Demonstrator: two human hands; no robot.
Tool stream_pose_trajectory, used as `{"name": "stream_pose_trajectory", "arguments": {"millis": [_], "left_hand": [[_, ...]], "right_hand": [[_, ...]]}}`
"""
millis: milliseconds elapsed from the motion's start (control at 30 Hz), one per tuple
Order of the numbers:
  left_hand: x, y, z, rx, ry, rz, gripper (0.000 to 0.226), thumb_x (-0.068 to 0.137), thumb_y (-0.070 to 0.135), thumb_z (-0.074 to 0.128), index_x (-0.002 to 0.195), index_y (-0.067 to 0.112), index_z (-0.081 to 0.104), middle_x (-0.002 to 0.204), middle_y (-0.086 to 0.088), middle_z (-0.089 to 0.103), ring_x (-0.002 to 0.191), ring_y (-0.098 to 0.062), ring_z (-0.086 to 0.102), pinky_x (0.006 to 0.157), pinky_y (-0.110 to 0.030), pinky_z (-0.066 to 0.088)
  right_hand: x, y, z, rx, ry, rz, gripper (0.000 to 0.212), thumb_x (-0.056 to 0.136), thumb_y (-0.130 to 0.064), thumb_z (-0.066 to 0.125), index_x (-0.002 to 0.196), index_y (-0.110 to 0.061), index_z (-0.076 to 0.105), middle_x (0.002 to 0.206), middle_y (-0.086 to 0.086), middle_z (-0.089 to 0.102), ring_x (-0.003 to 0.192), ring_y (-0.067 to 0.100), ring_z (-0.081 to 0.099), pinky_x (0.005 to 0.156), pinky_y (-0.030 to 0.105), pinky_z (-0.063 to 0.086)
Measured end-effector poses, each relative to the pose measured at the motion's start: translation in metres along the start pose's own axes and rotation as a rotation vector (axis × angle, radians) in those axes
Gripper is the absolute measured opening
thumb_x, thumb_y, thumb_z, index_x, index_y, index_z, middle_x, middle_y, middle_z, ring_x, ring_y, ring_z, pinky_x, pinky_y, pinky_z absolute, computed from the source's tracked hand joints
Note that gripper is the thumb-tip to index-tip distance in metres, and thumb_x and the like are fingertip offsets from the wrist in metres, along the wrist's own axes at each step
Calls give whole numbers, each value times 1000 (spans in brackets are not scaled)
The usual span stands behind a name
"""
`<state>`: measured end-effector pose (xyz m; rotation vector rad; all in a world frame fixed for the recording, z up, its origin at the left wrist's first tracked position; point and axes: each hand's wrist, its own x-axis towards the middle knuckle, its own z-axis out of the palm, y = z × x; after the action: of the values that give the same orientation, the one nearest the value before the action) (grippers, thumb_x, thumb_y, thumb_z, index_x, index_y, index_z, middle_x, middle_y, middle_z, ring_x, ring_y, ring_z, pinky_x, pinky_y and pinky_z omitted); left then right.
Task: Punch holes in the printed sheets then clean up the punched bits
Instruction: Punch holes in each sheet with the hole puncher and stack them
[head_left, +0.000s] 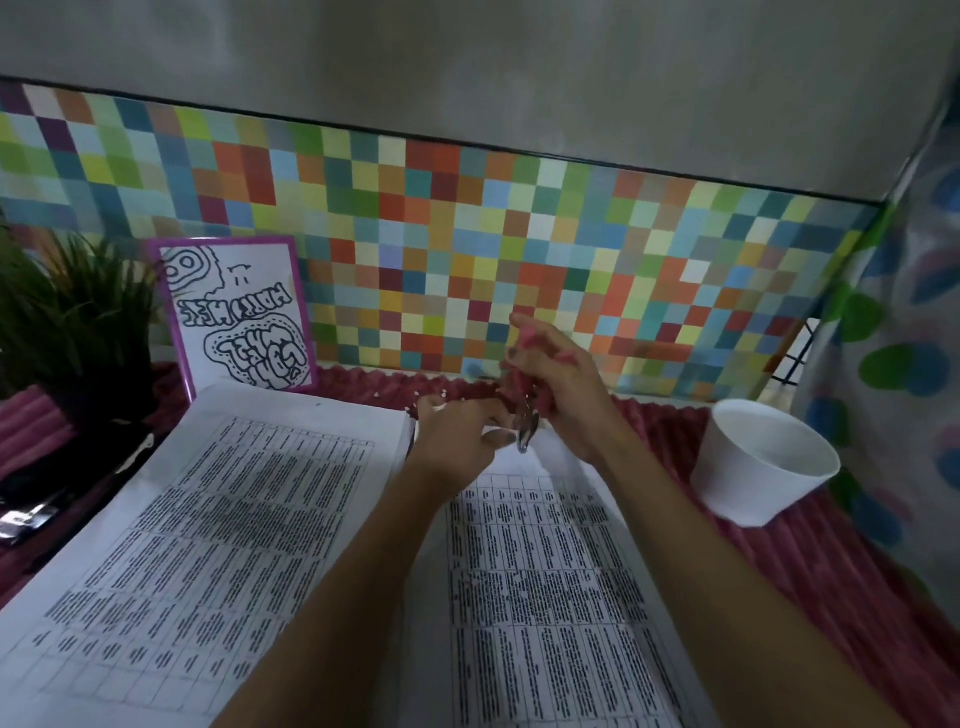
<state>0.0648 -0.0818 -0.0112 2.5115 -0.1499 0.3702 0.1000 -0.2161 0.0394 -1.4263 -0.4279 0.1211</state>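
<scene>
the right hand grips the hole punch, nose down at the far end of the right sheet. the left hand curls just beside it; what it holds is unclear.

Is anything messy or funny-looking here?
Yes. Little white punched bits lie scattered on the pink cloth past the printed sheets, near the left hand and the hole punch. The white cup seems to lean, and the drawing card looks upside down.

Dim, even indoor light; shadows soft. Wide-angle lens bows the checkered wall at the edges. Right hand motion-blurred; print on sheets smeared, unreadable.
</scene>
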Motion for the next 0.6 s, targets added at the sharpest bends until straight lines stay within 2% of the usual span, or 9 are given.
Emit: {"name": "stream_pose_trajectory", "arguments": {"millis": [100, 167, 233, 267, 300, 367, 400, 500, 600], "left_hand": [[-1, 0, -3, -65, 1, -4, 10, 94, 32, 59, 101, 29, 66, 105, 13, 66, 93, -10, 39, 99, -33, 18], [-3, 0, -2, -145, 7, -8, 10, 94, 31, 60, 99, 26, 67, 101, 10, 65, 92, -10, 35, 89, -29, 17], [-5, 0, -2, -212, 16, -9, 10, 93, 28, 62, 98, 21, 68, 95, 10, 61, 82, 5, 32, 87, -27, 15], [-5, 0, -2, -225, 22, -6, 10, 93, 27, 62, 97, 21, 68, 94, 12, 60, 80, 13, 29, 87, -26, 14], [-6, 1, -2, -219, 28, 3, 8, 93, 27, 62, 95, 21, 68, 93, 13, 60, 81, 15, 30, 87, -25, 13], [-6, 2, -2, -175, 57, 30, 4, 92, 28, 62, 89, 28, 65, 90, 18, 60, 87, 3, 46, 85, -23, 12], [-6, 3, -2, -159, 76, 36, 6, 92, 29, 62, 86, 30, 63, 88, 19, 61, 88, -3, 50, 82, -23, 12], [-6, 4, -1, -167, 133, 40, 11, 91, 32, 64, 80, 31, 63, 79, 23, 61, 83, -4, 53, 79, -25, 14], [-5, 1, -1, -119, 159, 60, 11, 92, 33, 61, 82, 31, 62, 84, 20, 63, 81, -5, 53, 81, -27, 15]], "right_hand": [[2, -7, 2, 26, 111, -13, 16, 93, -21, 62, 105, -10, 65, 71, 3, 58, 53, 14, 59, 78, 46, 49], [4, -9, 1, 87, 176, 3, 32, 94, -39, 57, 91, -7, 59, 65, 7, 54, 49, 16, 57, 65, 36, 53], [5, -9, 0, 147, 217, 2, 54, 91, -59, 51, 91, -5, 57, 63, 6, 54, 51, 21, 53, 56, 32, 49], [5, -8, 0, 149, 247, -5, 58, 90, -64, 47, 95, -7, 58, 63, 6, 54, 52, 21, 52, 55, 32, 49], [5, -8, 0, 126, 282, -12, 56, 92, -65, 43, 100, -12, 60, 64, 5, 55, 52, 21, 52, 53, 31, 48], [3, -9, 5, 95, 334, -21, 44, 97, -58, 41, 106, -20, 59, 65, 4, 56, 50, 17, 53, 50, 29, 48], [2, -12, 9, 113, 349, -13, 40, 98, -53, 43, 105, -18, 58, 65, 4, 56, 50, 16, 53, 50, 29, 49], [1, -19, 17, 198, 395, 57, 28, 98, -37, 51, 102, -10, 59, 67, 4, 55, 51, 15, 55, 55, 31, 51], [1, -22, 17, 177, 408, 41, 22, 97, -29, 53, 101, -8, 60, 73, 6, 57, 58, 19, 56, 57, 32, 51]]}}
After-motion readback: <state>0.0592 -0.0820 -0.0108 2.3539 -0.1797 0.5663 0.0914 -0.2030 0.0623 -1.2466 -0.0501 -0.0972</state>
